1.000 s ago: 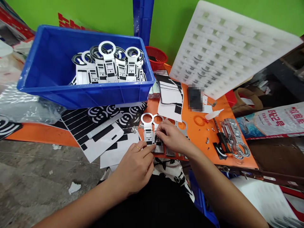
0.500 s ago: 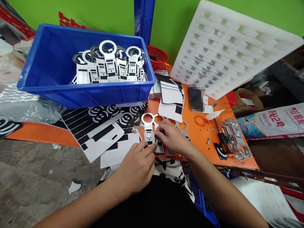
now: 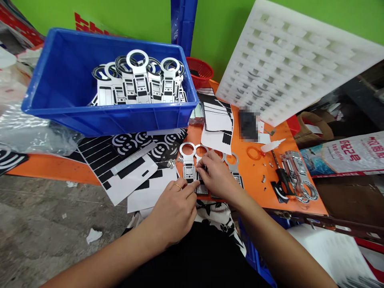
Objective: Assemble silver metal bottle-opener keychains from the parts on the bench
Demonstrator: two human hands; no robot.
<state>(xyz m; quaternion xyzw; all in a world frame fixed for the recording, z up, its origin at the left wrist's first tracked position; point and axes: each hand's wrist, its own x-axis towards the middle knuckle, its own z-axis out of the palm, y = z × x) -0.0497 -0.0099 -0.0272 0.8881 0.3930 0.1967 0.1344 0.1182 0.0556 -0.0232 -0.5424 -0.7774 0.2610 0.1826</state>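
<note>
Over the last second our hands have barely shifted. Our left hand (image 3: 174, 210) presses its fingertips on the near end of a ring-headed metal plate (image 3: 189, 166) at the near edge of the orange table (image 3: 255, 176). Our right hand (image 3: 219, 176) pinches a small dark piece onto the next plate (image 3: 201, 176), so the fitting continues.

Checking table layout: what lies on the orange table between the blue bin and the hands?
Head view: black-and-white sticker sheets lie between the blue bin and the hands.
</note>
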